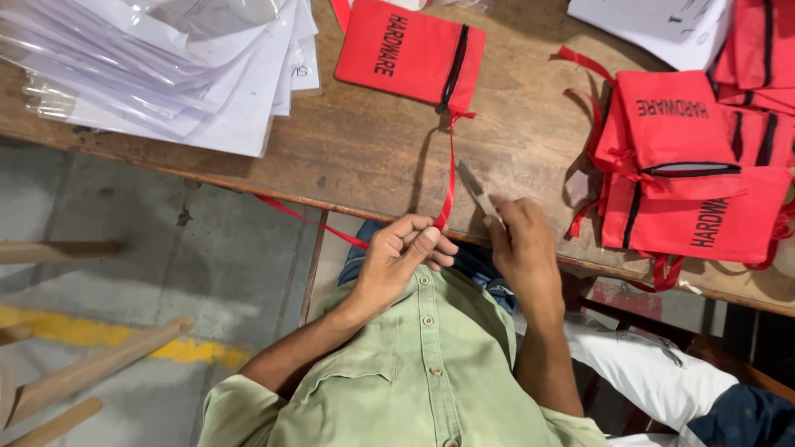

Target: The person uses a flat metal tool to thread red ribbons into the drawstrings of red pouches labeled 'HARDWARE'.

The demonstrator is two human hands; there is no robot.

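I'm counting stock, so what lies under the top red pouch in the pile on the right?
Under the top red pouch lies another red pouch, with more edging out to the right. How many are stacked cannot be told, since their overlapped parts are covered.

Worn: pale sage-green button-up shirt (422, 364), soft woven cloth, lightly creased.
- Placket down the front with small round buttons in a matching dull green; four show along it.
- Collar edge beside the top button, folded open.
- Flap pocket to one side of the placket, pointed flap, stitched seams along its edges.
- Sleeves rolled or pushed up to about the elbow; bunched cuff fold shows at the sleeve on the pocket's side.
- Forearms bare below the sleeves. No watch, band or ring visible on left hand (396, 258) or right hand (520, 242).
- Beyond the shirt's top button, dark blue denim at the lap.
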